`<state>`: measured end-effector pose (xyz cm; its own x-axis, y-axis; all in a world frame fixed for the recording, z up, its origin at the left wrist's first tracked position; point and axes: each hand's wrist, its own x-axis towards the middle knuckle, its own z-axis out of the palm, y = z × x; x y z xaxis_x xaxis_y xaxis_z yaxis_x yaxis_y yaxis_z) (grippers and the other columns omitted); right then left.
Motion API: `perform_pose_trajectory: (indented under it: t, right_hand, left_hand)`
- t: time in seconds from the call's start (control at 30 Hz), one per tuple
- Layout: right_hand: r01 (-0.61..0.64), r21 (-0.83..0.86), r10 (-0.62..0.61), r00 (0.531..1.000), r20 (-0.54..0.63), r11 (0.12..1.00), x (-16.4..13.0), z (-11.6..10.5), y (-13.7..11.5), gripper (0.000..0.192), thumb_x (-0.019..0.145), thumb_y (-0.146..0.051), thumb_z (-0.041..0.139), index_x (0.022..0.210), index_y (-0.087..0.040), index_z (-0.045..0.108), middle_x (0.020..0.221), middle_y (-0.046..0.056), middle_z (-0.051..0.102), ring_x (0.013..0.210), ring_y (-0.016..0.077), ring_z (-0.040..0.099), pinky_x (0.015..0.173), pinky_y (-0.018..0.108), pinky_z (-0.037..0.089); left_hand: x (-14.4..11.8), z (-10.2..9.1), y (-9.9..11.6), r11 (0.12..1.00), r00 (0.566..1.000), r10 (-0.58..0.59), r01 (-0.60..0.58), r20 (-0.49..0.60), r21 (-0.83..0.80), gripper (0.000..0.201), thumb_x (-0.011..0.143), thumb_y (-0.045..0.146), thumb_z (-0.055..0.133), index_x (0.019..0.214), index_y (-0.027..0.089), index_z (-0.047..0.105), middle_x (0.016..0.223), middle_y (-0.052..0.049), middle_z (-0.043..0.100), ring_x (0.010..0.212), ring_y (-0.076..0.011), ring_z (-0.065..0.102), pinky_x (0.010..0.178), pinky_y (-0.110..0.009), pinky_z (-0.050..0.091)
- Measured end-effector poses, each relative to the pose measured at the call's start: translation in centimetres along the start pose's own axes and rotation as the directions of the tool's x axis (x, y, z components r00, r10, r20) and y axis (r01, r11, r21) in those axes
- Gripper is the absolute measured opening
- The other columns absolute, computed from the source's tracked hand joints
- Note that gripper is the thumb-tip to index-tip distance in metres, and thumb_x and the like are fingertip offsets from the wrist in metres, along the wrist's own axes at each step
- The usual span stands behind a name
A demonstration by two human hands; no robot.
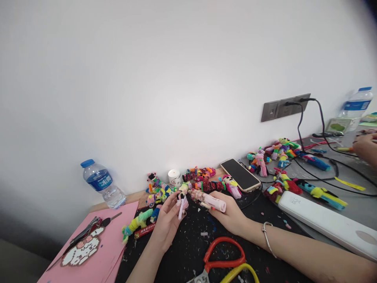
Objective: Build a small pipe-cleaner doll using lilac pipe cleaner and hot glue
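In the middle of the head view, my left hand [167,220] is closed around a small fuzzy pipe-cleaner doll [183,199] in pink and white with a pale green top. My right hand [231,214] grips a pale pink pen-shaped tool [217,203]; brown stains cover its front end, which points at the doll. Whether tip and doll touch, I cannot tell. Just beyond my hands lie several colourful pipe-cleaner dolls [206,184] and a small white jar [174,178]. Scissors with red and yellow handles [225,255] rest on the black mat [188,239], below my hands.
On the left are a water bottle [103,184], pink paper [110,236] and a keychain [81,249]. A phone [240,175], a white elongated case [326,222], black cables [321,179] and more dolls [273,155] occupy the right. Another person's hand [366,145] shows at the right edge.
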<state>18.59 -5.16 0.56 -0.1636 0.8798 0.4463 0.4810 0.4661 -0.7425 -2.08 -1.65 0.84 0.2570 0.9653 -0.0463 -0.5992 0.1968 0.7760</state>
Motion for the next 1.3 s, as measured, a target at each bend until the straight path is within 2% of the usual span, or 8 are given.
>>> perform_pose_trajectory:
  t: [0.23,0.33,0.47,0.7,0.97,1.3]
  right_hand:
    - [0.044,-0.286,-0.043,0.999,0.012,0.957,0.04,-0.1,0.14,0.024,0.083,-0.019,0.047,0.107,-0.019,0.05,0.1,0.006,0.059,0.085,0.0228,0.053,0.075,0.035,0.036]
    - [0.042,-0.235,-0.043,0.999,0.002,0.971,0.03,-0.13,0.32,0.025,0.082,-0.016,0.046,0.106,-0.02,0.05,0.099,0.005,0.06,0.084,0.0219,0.053,0.074,0.034,0.037]
    - [0.051,-0.109,-0.052,0.999,-0.008,0.993,-0.01,-0.24,0.12,0.018,0.079,-0.016,0.049,0.096,-0.02,0.052,0.087,0.003,0.061,0.076,0.019,0.054,0.069,0.03,0.039]
    - [0.08,-0.08,-0.081,0.997,-0.014,0.994,-0.07,-0.12,-0.16,0.015,0.077,-0.013,0.052,0.09,-0.021,0.053,0.082,0.001,0.061,0.072,0.0169,0.054,0.066,0.027,0.038]
    - [0.083,-0.174,-0.08,0.996,0.027,0.981,-0.11,-0.05,-0.17,0.012,0.076,-0.012,0.054,0.085,-0.02,0.053,0.08,-0.001,0.061,0.069,0.0156,0.051,0.065,0.027,0.036]
    - [0.127,-0.184,-0.119,0.991,0.057,0.975,-0.01,-0.35,-0.64,0.008,0.079,-0.016,0.053,0.085,-0.02,0.053,0.079,0.0,0.061,0.069,0.0159,0.052,0.065,0.027,0.036]
  left_hand:
    - [0.05,-0.48,0.02,0.998,1.0,0.003,-0.002,0.015,-0.068,0.042,0.067,0.014,0.075,0.106,0.023,0.064,0.087,-0.001,0.062,0.06,-0.0054,0.054,0.061,-0.02,0.052]
    - [0.03,-0.61,0.05,0.996,0.999,-0.012,0.015,0.035,-0.083,0.045,0.07,0.014,0.073,0.112,0.025,0.06,0.085,0.0,0.061,0.059,-0.0052,0.053,0.062,-0.021,0.052]
    - [0.03,-0.57,0.05,0.997,0.999,-0.007,0.011,0.054,-0.072,0.045,0.071,0.013,0.072,0.113,0.026,0.06,0.085,0.0,0.061,0.06,-0.0053,0.053,0.062,-0.021,0.051]
    - [0.04,-0.32,-0.08,1.0,1.0,0.023,-0.023,0.005,0.012,0.039,0.067,0.017,0.075,0.104,0.025,0.066,0.093,-0.002,0.062,0.066,-0.0074,0.056,0.062,-0.02,0.05]
    - [0.1,-0.46,-0.11,0.997,1.0,-0.006,0.005,0.014,0.071,0.037,0.073,0.02,0.071,0.109,0.028,0.065,0.102,-0.003,0.064,0.081,-0.0114,0.061,0.069,-0.02,0.05]
    - [-0.01,0.02,-0.05,0.998,1.0,0.025,-0.024,-0.017,0.054,0.039,0.067,0.018,0.075,0.105,0.026,0.067,0.094,-0.003,0.067,0.082,-0.0125,0.062,0.071,-0.02,0.049]
